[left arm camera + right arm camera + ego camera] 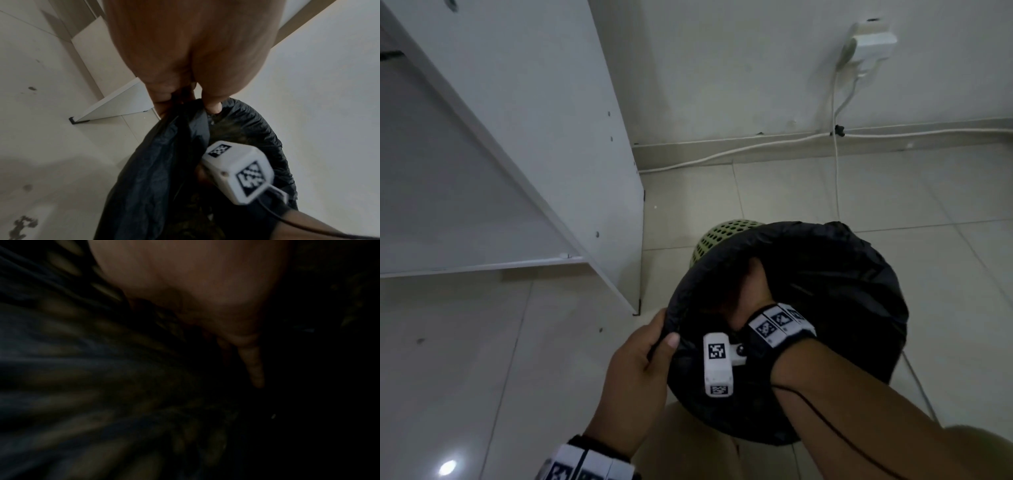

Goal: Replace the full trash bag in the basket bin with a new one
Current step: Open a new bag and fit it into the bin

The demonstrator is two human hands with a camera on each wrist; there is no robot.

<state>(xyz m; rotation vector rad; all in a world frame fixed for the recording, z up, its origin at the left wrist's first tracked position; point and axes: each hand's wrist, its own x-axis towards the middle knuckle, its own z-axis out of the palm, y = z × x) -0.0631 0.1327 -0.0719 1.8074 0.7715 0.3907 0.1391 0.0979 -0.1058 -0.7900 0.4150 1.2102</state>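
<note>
One black bag was seen draped over the rim of the green bin, which stood on the floor tiles at about 5 o'clock of the head view. Its edge at 9 o'clock of the opening was pinched between the thumb and curled fingers of the left hand. The right hand was sunk inside the bag; one straight finger was shown in the dark wrist view, but whether anything was held could not be told. The step in hand was judged to be lining the bin: the bag being pushed down and spread inside. Next, the film would need pressing to the bottom and the rim folded evenly all round. A white shelf unit stood at 10 o'clock, a wall socket at 1 o'clock.
</note>
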